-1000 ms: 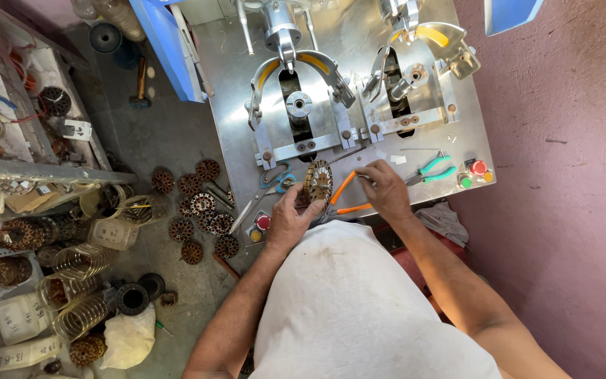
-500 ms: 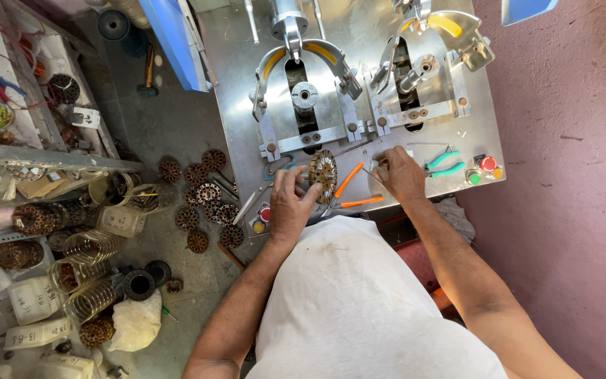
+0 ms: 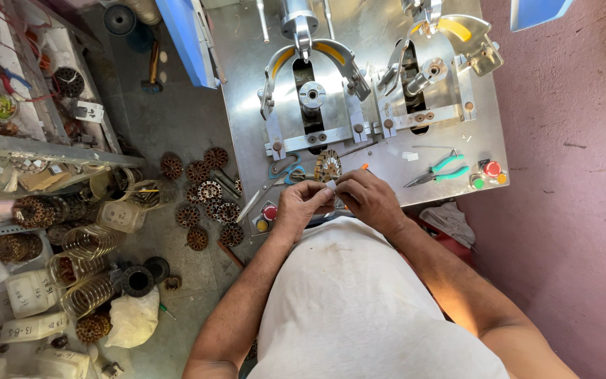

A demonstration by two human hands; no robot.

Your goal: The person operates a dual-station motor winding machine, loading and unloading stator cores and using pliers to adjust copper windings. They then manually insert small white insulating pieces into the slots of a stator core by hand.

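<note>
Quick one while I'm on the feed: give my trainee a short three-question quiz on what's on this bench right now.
1. True or false: the green-handled pliers lie on the steel table, right of the hands.
2. What do the left hand and right hand pinch together? A) a small white piece B) a hammer C) the pliers
3. Where does the round copper-wound stator sit relative to the hands?

Key: 1 true; 2 A; 3 on the table just beyond the fingertips.
</note>
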